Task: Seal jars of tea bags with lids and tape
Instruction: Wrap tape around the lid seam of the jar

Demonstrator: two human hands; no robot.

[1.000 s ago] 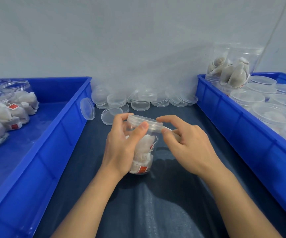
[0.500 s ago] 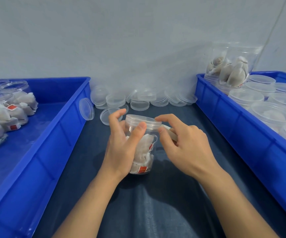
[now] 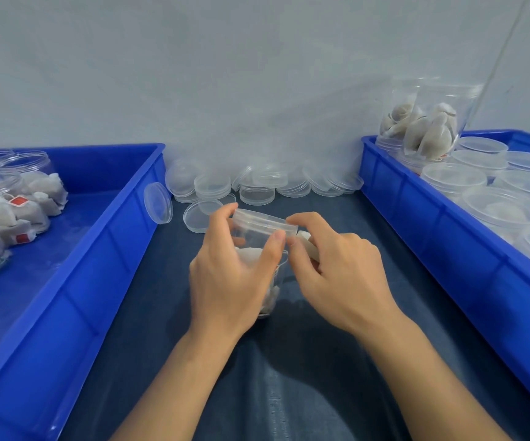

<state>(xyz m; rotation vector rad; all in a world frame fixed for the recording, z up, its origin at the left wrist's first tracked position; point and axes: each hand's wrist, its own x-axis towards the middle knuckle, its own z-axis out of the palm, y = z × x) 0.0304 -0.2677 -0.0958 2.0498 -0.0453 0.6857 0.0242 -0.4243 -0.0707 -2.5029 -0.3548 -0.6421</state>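
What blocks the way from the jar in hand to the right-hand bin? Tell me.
Nothing visible on the cloth between the jar and the right bin; only the bin's near wall must be cleared. The right hand is alongside.

Two blue bins [image 3: 104,249]; two hands [image 3: 228,275]; one held jar [image 3: 258,249]; loose lids [image 3: 257,186] uncountable.

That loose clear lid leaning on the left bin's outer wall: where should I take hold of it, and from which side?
Pinch the lid by its upper rim, coming from above and from the right. It stands almost on edge against the left bin, so the raised rim is exposed while its back lies against the wall. The right hand probably has the easier approach, though it seems to hold tape.
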